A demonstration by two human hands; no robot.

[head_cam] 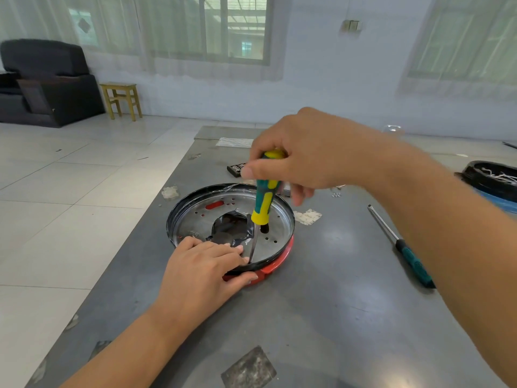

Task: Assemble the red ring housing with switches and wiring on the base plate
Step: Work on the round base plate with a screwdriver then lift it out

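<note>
The right hand (pixel 305 155) wraps its curled fingers and thumb around the top of a yellow-and-green screwdriver (pixel 264 197), holding it nearly upright with a slight lean. The steel shaft runs down from the handle and its tip meets the near rim area of the base plate (pixel 195 217), at about 6 o'clock on the disc.

The left hand (pixel 201 271) lies on the near edge of the assembly at roughly 7 o'clock. Its fingers stretch flat across the plate's rim with the fingertips just beside the screwdriver tip, while the thumb presses against the side of the red ring housing (pixel 282 257) below.

The base plate is a round, shiny metal disc with a black rim, dotted with small holes and slots. Red shows through one slot at about 11 o'clock. A crumpled patch of black material (pixel 229 229) sits at its centre. The red ring housing lies under the plate and peeks out from 3 to 6 o'clock.

All of this rests on a grey table (pixel 321 303) with worn tape patches. A second screwdriver (pixel 402 247) with a teal grip lies at 3 o'clock from the plate, well apart. A bit set (pixel 236 168) sits at 12 o'clock behind the plate. A black tray (pixel 475 183) holding white wires lies at the far right edge. Beyond the table stand a yellow stool (pixel 121 99) and a dark armchair (pixel 42 82).
</note>
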